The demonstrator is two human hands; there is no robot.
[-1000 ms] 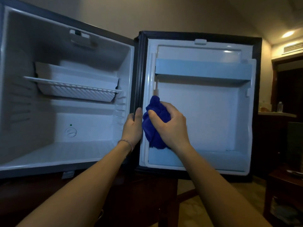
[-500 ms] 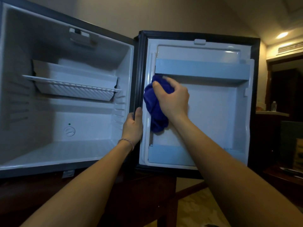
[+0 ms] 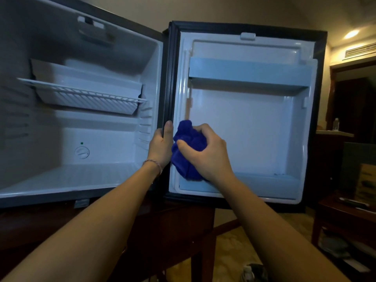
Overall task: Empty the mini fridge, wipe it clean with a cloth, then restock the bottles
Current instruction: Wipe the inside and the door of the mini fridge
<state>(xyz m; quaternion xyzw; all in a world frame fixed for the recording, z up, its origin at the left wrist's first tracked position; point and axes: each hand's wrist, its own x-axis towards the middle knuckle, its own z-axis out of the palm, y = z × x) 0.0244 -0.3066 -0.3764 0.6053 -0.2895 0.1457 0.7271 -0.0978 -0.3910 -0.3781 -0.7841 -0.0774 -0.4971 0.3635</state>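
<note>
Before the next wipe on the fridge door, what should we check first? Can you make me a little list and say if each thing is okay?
1. Door swung fully open: ok.
2. Left hand holds the door's hinge-side edge to steady it: ok.
3. Right hand grips the blue cloth, bunched against the door's inner panel near the bottom left: ok.
4. Upper door shelf and lower door shelf hold no bottles in the way: ok.
5. Inside of the fridge emptied, with only the wire rack left in it: ok.
6. Door panel already clean: cannot tell, the light is too dim to see marks.
</note>
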